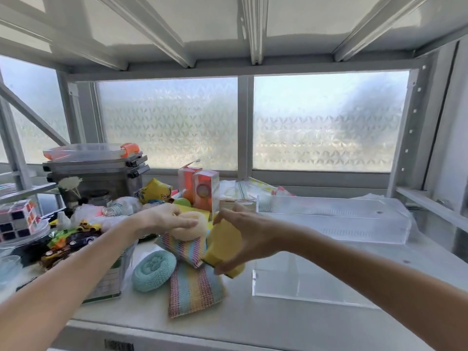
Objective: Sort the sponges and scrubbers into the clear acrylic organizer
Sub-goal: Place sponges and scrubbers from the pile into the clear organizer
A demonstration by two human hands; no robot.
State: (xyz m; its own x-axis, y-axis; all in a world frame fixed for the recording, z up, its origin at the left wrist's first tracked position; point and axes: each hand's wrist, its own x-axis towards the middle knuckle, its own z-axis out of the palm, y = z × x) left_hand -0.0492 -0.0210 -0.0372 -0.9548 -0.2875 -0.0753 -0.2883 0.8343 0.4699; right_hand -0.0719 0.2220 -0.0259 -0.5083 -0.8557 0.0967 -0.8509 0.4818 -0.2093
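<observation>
My right hand [249,233] grips a yellow sponge [224,243] with a dark green scrub side, lifted slightly above the shelf. My left hand [166,217] rests its fingers on a cream round scrubber [188,230] that lies on a striped pastel sponge [186,249]. A second striped sponge [193,291] lies flat nearer to me. A teal round scrubber [153,273] sits to its left. Right of my hands is the clear acrylic organizer: a long tray [334,219] at the back and a clear compartment [304,279] nearer to me.
Clutter fills the left: a puzzle cube [19,220], toy cars [73,239], stacked metal containers [93,168], orange boxes [200,188], a clear box [114,274] under my left forearm. Frosted windows stand behind. The shelf's front edge [202,333] runs close to me.
</observation>
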